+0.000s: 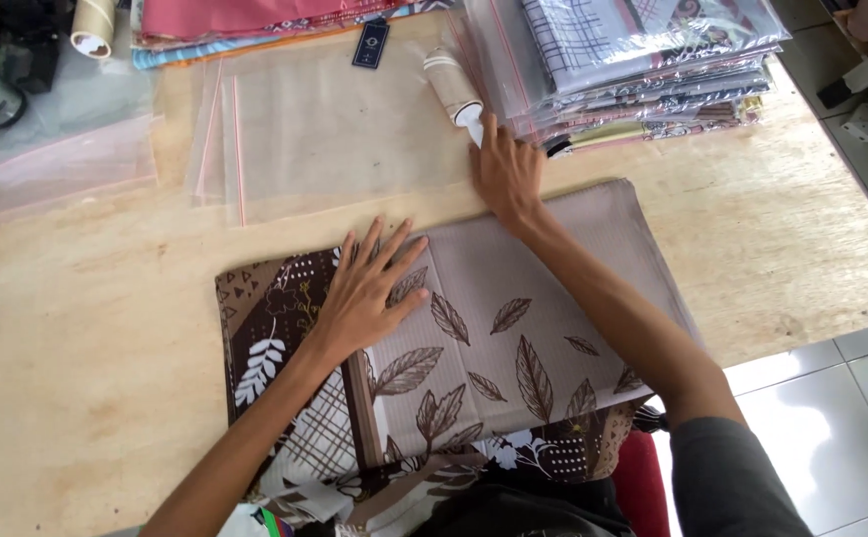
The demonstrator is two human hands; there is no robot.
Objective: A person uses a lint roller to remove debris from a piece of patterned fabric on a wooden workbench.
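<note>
A folded brown cloth (514, 328) with leaf prints lies on the wooden table (86, 328) in front of me. My left hand (369, 288) rests flat on it, fingers spread, near the cloth's left part. My right hand (507, 174) lies past the cloth's far edge, fingers stretched toward a small beige roll (451, 85) and touching its white end. Neither hand holds anything.
Clear plastic bags (335, 129) lie flat at the back centre, more (66, 159) at the left. A stack of bagged folded cloths (653, 70) stands at the back right. Pink and blue fabric (245, 20) lies at the far edge. Tiled floor (852, 418) shows on the right.
</note>
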